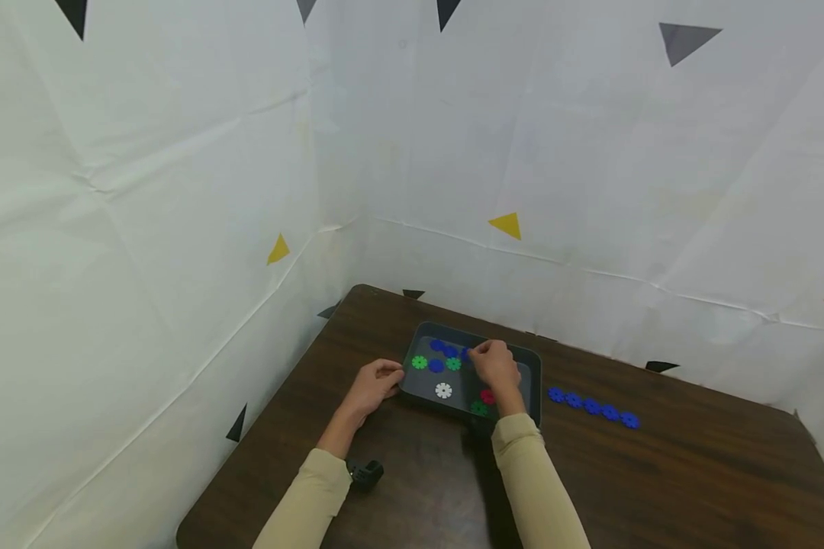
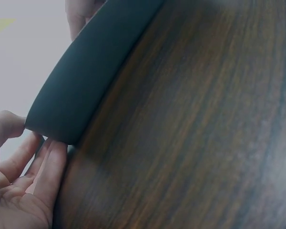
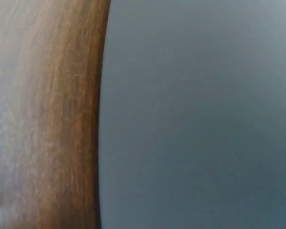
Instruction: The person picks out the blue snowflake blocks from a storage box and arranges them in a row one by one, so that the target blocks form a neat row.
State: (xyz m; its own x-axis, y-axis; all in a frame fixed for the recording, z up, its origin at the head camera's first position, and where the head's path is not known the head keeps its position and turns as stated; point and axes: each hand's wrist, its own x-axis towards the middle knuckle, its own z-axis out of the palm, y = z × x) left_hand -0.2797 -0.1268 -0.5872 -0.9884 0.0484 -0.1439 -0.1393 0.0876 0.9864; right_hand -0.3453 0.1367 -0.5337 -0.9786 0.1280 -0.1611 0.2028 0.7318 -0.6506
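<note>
A dark grey tray (image 1: 431, 403) stands on the table, and several notched plastic discs lie in it. My left hand (image 1: 374, 387) holds the tray's near left corner; in the left wrist view the thumb is at the rim and the fingers (image 2: 50, 169) lie against the wall. Reaching over the tray, my right hand (image 1: 497, 366) pinches a blue disc (image 1: 465, 354), partly hidden by the fingertips. Left of it are more blue discs (image 1: 436, 366), green discs (image 1: 420, 362) and a white disc (image 1: 442, 390). A red disc (image 1: 487, 396) lies by the right wrist. The tray wall (image 3: 190, 119) fills most of the right wrist view.
To the right of the tray, a row of several blue discs (image 1: 591, 406) lies on the brown wooden table (image 1: 693, 473). White sheeting (image 1: 590, 152) with triangle shapes stands behind and left of the table. A black wrist device (image 1: 366, 475) sits at the left wrist.
</note>
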